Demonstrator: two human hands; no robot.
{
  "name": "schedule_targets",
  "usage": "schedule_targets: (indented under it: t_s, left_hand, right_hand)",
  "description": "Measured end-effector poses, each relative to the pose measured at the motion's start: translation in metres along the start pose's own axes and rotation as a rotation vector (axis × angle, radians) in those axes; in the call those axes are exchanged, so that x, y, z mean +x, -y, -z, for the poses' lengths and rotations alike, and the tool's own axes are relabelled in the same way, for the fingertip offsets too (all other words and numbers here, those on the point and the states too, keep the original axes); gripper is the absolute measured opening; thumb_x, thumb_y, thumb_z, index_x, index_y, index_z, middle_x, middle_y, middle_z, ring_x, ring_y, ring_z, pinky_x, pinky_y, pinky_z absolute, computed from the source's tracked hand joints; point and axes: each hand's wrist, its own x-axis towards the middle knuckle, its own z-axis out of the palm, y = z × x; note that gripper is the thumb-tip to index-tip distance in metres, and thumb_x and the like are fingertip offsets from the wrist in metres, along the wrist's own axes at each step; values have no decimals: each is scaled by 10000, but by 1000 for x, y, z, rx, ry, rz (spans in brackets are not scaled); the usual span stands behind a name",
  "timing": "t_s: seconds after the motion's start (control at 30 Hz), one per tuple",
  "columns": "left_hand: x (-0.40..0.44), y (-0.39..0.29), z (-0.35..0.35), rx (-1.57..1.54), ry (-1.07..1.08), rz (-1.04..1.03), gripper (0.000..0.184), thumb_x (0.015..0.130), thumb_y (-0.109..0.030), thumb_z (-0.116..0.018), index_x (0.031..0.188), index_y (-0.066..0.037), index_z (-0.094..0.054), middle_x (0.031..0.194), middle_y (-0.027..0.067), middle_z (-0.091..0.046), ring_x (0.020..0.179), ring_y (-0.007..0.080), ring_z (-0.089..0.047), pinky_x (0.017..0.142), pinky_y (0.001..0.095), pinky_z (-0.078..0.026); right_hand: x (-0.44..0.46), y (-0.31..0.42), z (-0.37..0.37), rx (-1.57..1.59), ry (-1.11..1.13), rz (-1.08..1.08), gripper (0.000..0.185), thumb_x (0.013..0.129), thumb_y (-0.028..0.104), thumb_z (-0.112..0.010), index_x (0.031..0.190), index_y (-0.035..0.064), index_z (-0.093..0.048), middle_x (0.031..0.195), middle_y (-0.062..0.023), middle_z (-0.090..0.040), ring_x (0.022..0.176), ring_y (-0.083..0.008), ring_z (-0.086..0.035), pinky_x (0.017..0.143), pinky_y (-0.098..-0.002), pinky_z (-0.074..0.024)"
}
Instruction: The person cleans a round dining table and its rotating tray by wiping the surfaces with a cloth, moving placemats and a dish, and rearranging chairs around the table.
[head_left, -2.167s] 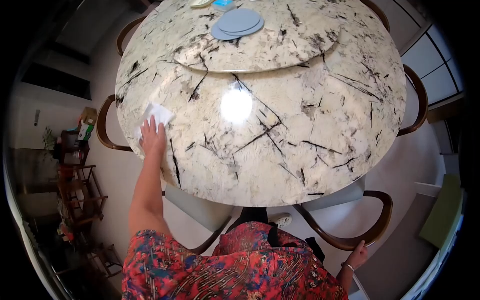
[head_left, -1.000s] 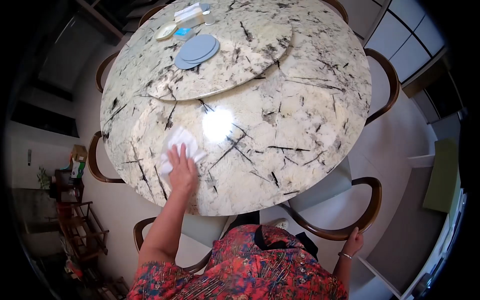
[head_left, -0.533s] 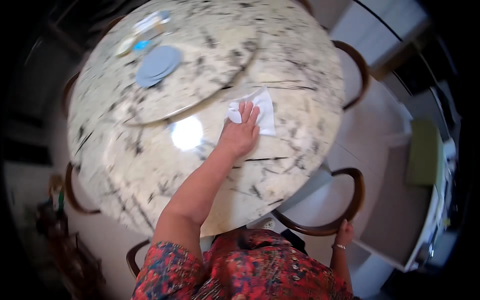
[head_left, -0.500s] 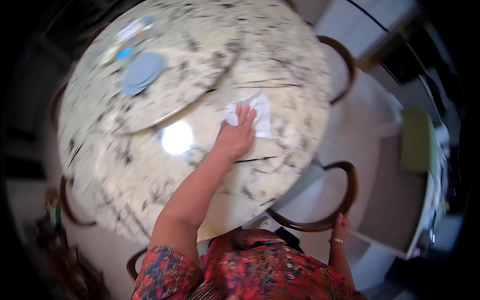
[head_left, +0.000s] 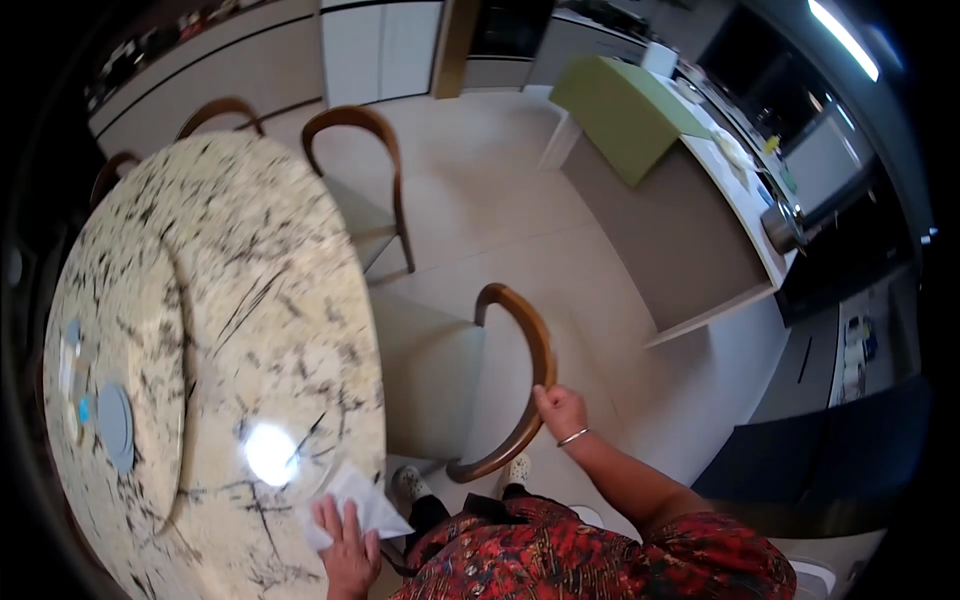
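Note:
My left hand [head_left: 348, 555] lies on a white cloth [head_left: 375, 508] at the near right edge of the round marble table [head_left: 270, 330]. Its fingers are stretched out and spread over the cloth, pressing it to the tabletop. One corner of the cloth reaches the rim. To the right, my right hand [head_left: 563, 410] is wrapped round the curved wooden backrest of a chair [head_left: 541, 340]. That chair has a pale seat and stands close against the table.
A raised marble turntable [head_left: 155, 310] carries grey round mats [head_left: 116, 425] and small items. Another wooden chair [head_left: 392, 150] stands farther along the table. A kitchen island [head_left: 670, 240] with a green cloth [head_left: 625, 110] is at right, and a dark blue seat [head_left: 810, 470] lies nearer.
My view has swung right toward the chairs and island. My left hand and the cloth have moved from the tabletop's inner area to its near edge. My right hand stays at the chair back.

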Motion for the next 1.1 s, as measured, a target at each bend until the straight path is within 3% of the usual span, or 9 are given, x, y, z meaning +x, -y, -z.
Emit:
schedule_targets:
  t_s: [0.1, 0.17, 0.33, 0.43, 0.53, 0.7, 0.77, 0.87, 1.1]
  left_hand:
    - [8, -32, -9, 174, -89, 94, 580, 866, -217, -524, 1387, -8, -374, 1494, 275, -212, 1371, 500, -191, 1066, 516, -288]
    - [34, -40, -24, 195, -123, 136, 602, 858, -240, -554, 1386, -9, -379, 1475, 293, -237, 1354, 517, -211, 1065, 544, -271]
    - [111, -67, -41, 208, -274, 223, 630, 888, -333, -540, 1414, -38, -357, 1482, 293, -225, 1356, 502, -222, 1062, 561, -275]
    - [171, -88, -37, 265, -258, 362, 634, 909, -374, -504, 1440, -85, -315, 1488, 266, -234, 1366, 476, -222, 1060, 549, -286]
    - [213, -101, -34, 290, -260, 447, 637, 920, -382, -486, 1454, -99, -285, 1491, 256, -232, 1367, 472, -218, 1066, 547, -279]
    - [246, -102, -34, 345, -241, 494, 641, 932, -389, -466, 1463, -99, -253, 1496, 252, -199, 1364, 475, -216, 1058, 557, -293]
    - [261, -106, -32, 321, -257, 507, 642, 931, -389, -469, 1461, -97, -255, 1492, 257, -204, 1361, 480, -219, 1043, 560, -312]
    - [288, -100, -36, 302, -313, 514, 640, 927, -381, -477, 1456, -91, -262, 1482, 272, -211, 1347, 497, -235, 1004, 563, -360]
    - [378, -96, -30, 351, -367, 598, 606, 937, -337, -461, 1460, -107, -256, 1472, 264, -241, 1347, 496, -233, 1051, 509, -335]
  right_hand:
    - [6, -1, 16, 89, 56, 29, 457, 829, 318, -690, 551, 12, -495, 504, -148, -473, 435, -223, -431, 461, -367, -386]
    - [10, -5, 22, 61, 247, 58, 413, 830, 332, -666, 585, 26, -536, 558, -168, -535, 492, -319, -522, 491, -391, -418]
    - [13, -63, 50, 175, 413, 250, 408, 838, 301, -658, 592, 14, -504, 558, -176, -481, 472, -311, -468, 469, -403, -375]
    - [8, -123, 97, 84, 347, 155, 422, 820, 266, -679, 561, 2, -475, 514, -146, -456, 437, -248, -398, 450, -377, -347]
    - [-5, -222, 137, 108, 235, 31, 471, 813, 226, -697, 540, 16, -376, 481, -81, -319, 466, -119, -333, 435, -361, -290]
    - [-23, -303, 197, -46, 91, -193, 488, 834, 164, -680, 513, 35, -336, 476, -26, -302, 491, -101, -273, 426, -335, -254]
    - [-25, -315, 203, 55, 4, -259, 522, 834, 172, -691, 512, 57, -297, 480, 7, -273, 493, -89, -259, 424, -335, -233]
    - [-5, -315, 199, 102, 61, -246, 527, 834, 168, -695, 512, 61, -293, 480, 23, -270, 495, -81, -253, 420, -333, -222]
    - [120, -242, 179, 21, 187, 23, 487, 845, 156, -677, 515, 32, -342, 491, -14, -293, 498, -80, -289, 428, -320, -250]
